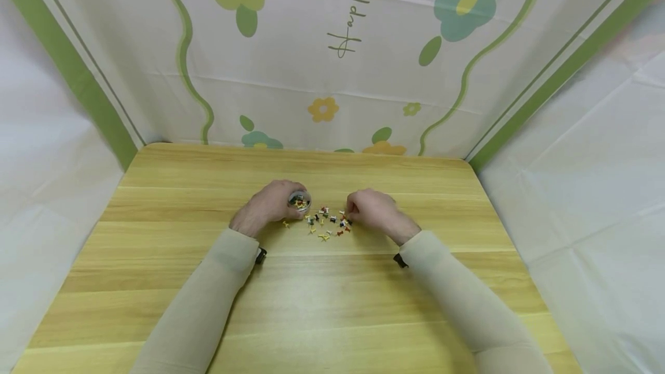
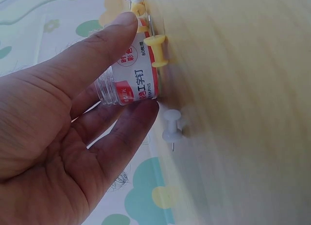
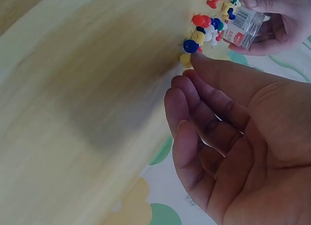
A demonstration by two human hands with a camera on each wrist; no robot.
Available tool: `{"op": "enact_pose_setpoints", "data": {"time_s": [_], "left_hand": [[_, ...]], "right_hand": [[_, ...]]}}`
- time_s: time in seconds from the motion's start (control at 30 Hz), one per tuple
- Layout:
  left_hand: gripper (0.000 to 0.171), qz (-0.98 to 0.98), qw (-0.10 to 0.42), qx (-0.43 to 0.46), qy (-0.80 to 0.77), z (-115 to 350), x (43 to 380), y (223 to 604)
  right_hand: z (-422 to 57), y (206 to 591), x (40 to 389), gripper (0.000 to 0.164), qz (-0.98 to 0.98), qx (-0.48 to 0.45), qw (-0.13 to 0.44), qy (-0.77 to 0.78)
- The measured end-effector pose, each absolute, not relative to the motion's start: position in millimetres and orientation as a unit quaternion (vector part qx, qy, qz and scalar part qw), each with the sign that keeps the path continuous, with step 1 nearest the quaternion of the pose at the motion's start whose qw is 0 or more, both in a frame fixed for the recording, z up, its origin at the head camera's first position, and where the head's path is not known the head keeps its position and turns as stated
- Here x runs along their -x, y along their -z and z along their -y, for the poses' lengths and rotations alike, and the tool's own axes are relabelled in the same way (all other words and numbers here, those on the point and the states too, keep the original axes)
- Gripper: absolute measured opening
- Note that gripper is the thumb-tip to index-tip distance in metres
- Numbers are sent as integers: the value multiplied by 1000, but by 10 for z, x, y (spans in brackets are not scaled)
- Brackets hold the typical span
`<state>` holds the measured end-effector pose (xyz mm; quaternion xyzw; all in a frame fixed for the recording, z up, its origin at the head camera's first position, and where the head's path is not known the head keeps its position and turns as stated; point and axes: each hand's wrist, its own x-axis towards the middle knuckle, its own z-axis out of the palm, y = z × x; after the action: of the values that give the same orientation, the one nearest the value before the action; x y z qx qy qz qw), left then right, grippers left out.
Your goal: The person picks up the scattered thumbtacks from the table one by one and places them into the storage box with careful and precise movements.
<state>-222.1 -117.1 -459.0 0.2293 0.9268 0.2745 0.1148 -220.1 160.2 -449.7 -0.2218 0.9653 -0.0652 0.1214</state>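
Observation:
My left hand holds a small clear jar with a printed label, thumb on one side and fingers on the other. Colourful push pins show through the jar's round mouth in the head view. Between the hands lies a scatter of push pins in red, yellow, white, blue and green. My right hand is at the scatter's right edge, its fingers loosely bent. In the right wrist view its thumb tip is right beside a yellow push pin and a blue push pin, with a small gap between thumb and fingertips.
The wooden table has its back edge against a white curtain printed with flowers. A yellow push pin lies below the left hand, apart from the rest. White cloth walls stand at both sides.

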Motion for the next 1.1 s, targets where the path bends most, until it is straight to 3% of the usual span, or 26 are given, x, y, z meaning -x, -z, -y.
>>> {"op": "enact_pose_setpoints", "data": {"time_s": [0.53, 1.1], "left_hand": [[60, -928, 112, -229, -272, 1170, 2216, 4590], [61, -928, 110, -229, -271, 1186, 2228, 4603]], "right_hand": [[-1569, 4499, 2228, 4, -968, 219, 81, 94], [-1047, 4453, 2186, 5, -956, 239, 0, 169]]}}
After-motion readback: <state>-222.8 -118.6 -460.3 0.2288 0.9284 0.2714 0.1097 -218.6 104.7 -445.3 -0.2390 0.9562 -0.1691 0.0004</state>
